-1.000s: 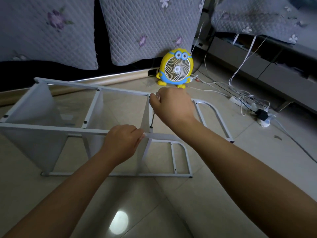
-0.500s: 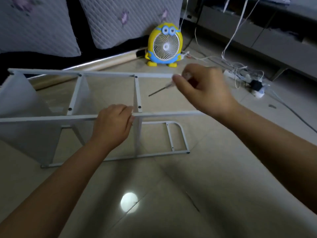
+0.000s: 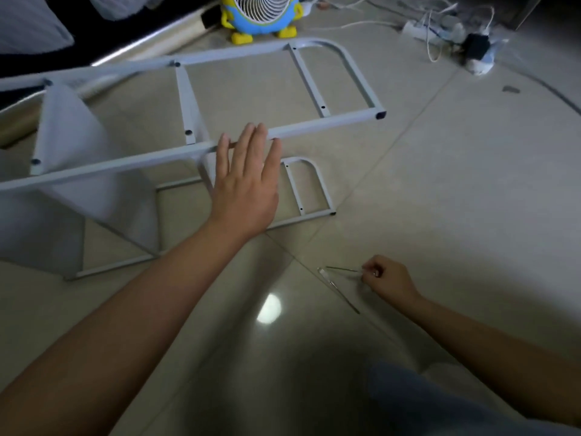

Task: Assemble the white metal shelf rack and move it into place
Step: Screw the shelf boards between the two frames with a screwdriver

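The left hand (image 3: 243,187), fingers straight, steadies the white shelf rack (image 3: 314,125) while the right hand (image 3: 388,280), pinching the screwdriver (image 3: 344,269), should lay it flat on the floor (image 3: 456,190) nearby.

It was a home (which room, unclear): glossy floor tiles (image 3: 456,184), a cartoon-shaped fan (image 3: 256,11) at the far edge, and a power strip (image 3: 418,29) with tangled cables (image 3: 430,42) far right.

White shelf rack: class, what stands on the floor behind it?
A yellow-and-blue cartoon fan stands behind the white shelf rack, its top cut off by the picture's edge. The rack's white panels hide whatever lies behind its left end.
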Tool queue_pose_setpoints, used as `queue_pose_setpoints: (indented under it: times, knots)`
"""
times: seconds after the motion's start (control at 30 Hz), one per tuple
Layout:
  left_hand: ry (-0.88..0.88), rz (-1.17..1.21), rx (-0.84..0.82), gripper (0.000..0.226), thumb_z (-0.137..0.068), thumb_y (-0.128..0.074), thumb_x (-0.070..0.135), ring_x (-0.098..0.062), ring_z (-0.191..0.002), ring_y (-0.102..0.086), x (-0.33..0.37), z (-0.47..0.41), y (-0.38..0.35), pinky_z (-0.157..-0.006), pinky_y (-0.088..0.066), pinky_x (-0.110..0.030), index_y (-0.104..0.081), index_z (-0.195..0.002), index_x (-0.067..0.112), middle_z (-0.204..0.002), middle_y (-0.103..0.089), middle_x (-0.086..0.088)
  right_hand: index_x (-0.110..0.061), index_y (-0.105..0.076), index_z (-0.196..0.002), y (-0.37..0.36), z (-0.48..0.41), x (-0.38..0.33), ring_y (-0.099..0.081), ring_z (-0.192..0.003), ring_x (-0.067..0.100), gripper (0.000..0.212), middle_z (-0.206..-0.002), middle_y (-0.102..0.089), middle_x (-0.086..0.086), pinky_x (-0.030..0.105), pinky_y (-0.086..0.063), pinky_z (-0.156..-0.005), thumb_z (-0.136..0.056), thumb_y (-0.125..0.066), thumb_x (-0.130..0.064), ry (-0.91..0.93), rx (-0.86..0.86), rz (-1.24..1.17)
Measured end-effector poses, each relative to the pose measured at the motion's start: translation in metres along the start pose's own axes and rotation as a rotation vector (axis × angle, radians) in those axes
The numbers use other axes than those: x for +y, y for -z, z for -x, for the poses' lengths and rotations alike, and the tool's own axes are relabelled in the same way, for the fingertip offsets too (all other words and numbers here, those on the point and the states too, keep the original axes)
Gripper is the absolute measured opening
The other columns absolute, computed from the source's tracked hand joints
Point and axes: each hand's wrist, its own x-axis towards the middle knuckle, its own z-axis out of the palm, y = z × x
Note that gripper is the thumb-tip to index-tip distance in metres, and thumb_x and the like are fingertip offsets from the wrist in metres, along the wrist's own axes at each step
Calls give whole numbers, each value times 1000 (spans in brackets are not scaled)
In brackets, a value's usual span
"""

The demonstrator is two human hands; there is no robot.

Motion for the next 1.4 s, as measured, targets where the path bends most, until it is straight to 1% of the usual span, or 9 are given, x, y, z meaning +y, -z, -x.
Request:
queue_pose_setpoints:
  times: [0.13, 0.3, 0.43, 0.57, 0.73, 1.0, 1.13, 1.23, 1.4]
  knots:
    - [-12, -23, 2, 53, -64, -71, 9, -43, -118, -51, 2, 2, -4, -100, -29, -59, -58, -115, 6, -126, -52, -29, -15, -58, -61, 1, -16, 5, -50, -52, 14, 26, -57, -51, 6, 29, -43, -60, -78, -62, 4, -73, 11, -192]
    - [8, -43, -27, 50, -61, -71, 10, -43, -118, -50, 6, 0, -5, -99, -28, -61, -62, -111, 9, -125, -52, -30, -4, -57, -77, 13, -35, -7, -51, -52, 10, 16, -59, -52, 6, 24, -41, -60, -91, -54, -10, -9, 53, -231]
    - [21, -24, -36, 43, -64, -69, 10, -42, -120, -46, 6, 1, -6, -101, -28, -60, -64, -107, 10, -127, -51, -29, -7, -42, -85, 4, -46, -11, -46, -80, 22, 20, -87, -52, 16, 27, -24, -64, -99, -38, -21, 87, -134, 218]
    - [19, -13, -77, 29, -67, -66, 10, -40, -123, -40, 4, 2, -3, -104, -26, -56, -65, -96, 10, -130, -49, -28, -4, -48, -108, -19, -45, -12, -52, -98, 25, 28, -118, -54, 17, 31, -36, -78, -99, -35, -27, 142, -448, 597]
    - [23, 0, -96, 29, -74, -57, 22, -38, -126, -32, 5, 6, -4, -106, -20, -55, -61, -101, 10, -132, -46, -28, -6, -46, -115, -48, -41, -18, -54, -108, 31, 29, -121, -53, 15, 34, -41, -85, -97, -37, -27, 213, -510, 758]
    - [90, 125, -7, 38, -73, -52, 25, -28, -103, -42, -3, -12, 7, -90, -28, -41, -45, -104, 6, -110, -59, -19, -9, -45, -117, -52, -41, -22, -54, -105, 28, 34, -118, -53, 12, 31, -39, -78, -98, -34, -34, 231, -461, 709]
    - [67, 136, -102, 31, -72, -58, 28, -29, -61, -58, -15, -37, 9, -61, -43, -31, -58, -92, 4, -71, -61, -12, -12, -48, -108, -17, -63, -41, -53, -105, 24, 22, -118, -54, 11, 28, -35, -77, -100, -30, -23, 241, -319, 575]
    - [-33, 220, -209, 30, -75, -59, 32, -26, -38, -53, -24, -56, 8, -39, -36, -23, -59, -67, 3, -51, -55, -11, -5, -48, -121, 20, -94, -62, -54, -107, 27, 29, -120, -57, 15, 26, -38, -84, -99, -31, -13, 186, -140, 412]
    - [54, 165, -497, 36, -98, -34, 41, -29, -89, -58, -31, -69, 12, -63, -32, -30, -50, -108, 10, -99, -59, -8, 1, -53, -112, 55, -114, -112, -59, -93, 31, 26, -103, -62, 18, 31, -43, -78, -97, -35, -11, 181, -8, 186]
